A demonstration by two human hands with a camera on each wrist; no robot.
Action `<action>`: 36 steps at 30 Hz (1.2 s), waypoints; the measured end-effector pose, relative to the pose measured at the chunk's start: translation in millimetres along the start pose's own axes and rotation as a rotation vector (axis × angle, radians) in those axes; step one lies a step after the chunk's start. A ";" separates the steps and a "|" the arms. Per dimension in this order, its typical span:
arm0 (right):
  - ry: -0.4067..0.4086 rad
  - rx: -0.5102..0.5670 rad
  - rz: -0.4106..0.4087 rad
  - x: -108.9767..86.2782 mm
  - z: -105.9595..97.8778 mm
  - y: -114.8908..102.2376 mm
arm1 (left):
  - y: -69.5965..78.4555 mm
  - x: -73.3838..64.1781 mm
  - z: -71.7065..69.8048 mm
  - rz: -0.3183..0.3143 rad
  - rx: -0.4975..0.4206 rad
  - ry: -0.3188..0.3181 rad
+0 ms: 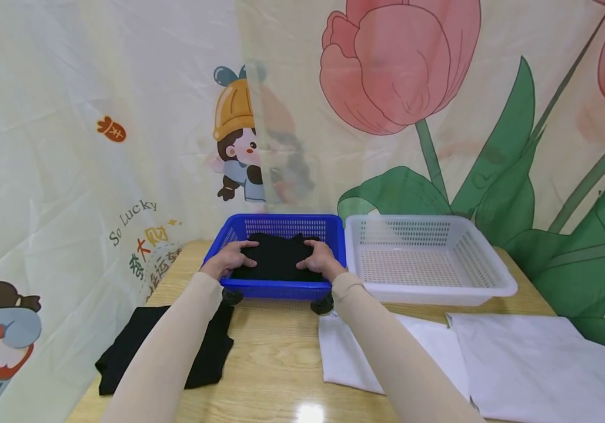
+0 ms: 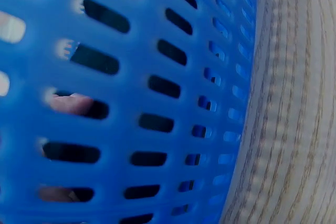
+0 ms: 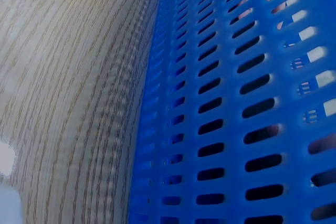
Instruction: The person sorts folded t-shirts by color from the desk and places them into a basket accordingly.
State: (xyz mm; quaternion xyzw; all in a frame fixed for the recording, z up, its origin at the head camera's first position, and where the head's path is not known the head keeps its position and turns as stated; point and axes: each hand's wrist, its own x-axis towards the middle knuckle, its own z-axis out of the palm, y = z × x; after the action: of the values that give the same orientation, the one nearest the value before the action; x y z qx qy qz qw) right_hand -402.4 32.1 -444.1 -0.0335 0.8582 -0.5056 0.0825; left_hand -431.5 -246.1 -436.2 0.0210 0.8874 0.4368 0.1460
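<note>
A black folded cloth (image 1: 277, 258) lies inside the blue plastic basket (image 1: 276, 288). My left hand (image 1: 230, 257) reaches over the basket's left side, its visible fingers spread on the cloth's left edge. On the opposite edge, my right hand (image 1: 321, 258) touches the cloth with its thumb and a finger apart. The remaining fingers of both hands are largely hidden. Through slots in the basket wall (image 2: 134, 95), the left wrist view shows dark cloth and a bit of skin. The right wrist view shows the slotted blue wall (image 3: 231, 114) beside the wooden tabletop.
A white plastic basket (image 1: 434, 289) stands right of the blue one. Another black folded cloth (image 1: 209, 358) lies at the left of the wooden table (image 1: 270, 352). Two white folded cloths, one in the middle (image 1: 429, 341) and one farther right (image 1: 540, 364), lie in front. A printed curtain hangs behind.
</note>
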 end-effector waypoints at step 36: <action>-0.220 0.169 -0.227 -150.6 -61.2 -73.6 | 3.4 -186.6 -105.0 0.296 0.219 0.116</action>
State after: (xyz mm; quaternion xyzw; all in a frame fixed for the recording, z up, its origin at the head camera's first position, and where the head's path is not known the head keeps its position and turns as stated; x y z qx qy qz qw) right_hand -266.8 70.2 -334.5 -0.1782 0.7891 -0.5753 0.1210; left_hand -282.4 -355.5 -328.1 0.1417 0.9238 0.3547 0.0255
